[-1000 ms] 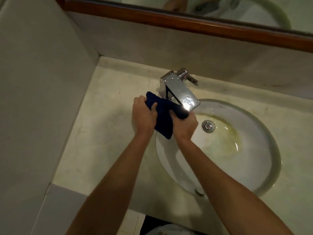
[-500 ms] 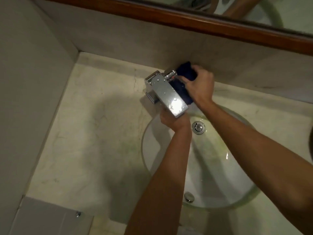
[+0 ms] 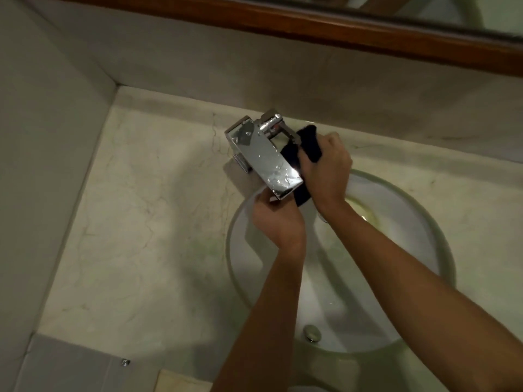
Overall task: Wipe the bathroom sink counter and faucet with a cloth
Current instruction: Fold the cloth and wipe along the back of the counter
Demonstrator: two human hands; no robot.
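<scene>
A chrome box-shaped faucet stands at the back of the pale marble counter, its spout reaching over the round white sink. My right hand grips a dark blue cloth against the faucet's right side, beside the handle. Part of the cloth hangs below the spout's tip. My left hand is under the spout's front end with curled fingers touching its underside; whether it holds the cloth there is hidden.
A wall closes the counter on the left, and a wood-framed mirror runs along the back wall. The overflow hole sits on the sink's near wall. A grey cabinet panel lies below the counter's front edge.
Both hands held the cloth left of the faucet a second ago. The right hand then carried it round to the faucet's right side and has slid it a little down toward the spout.
</scene>
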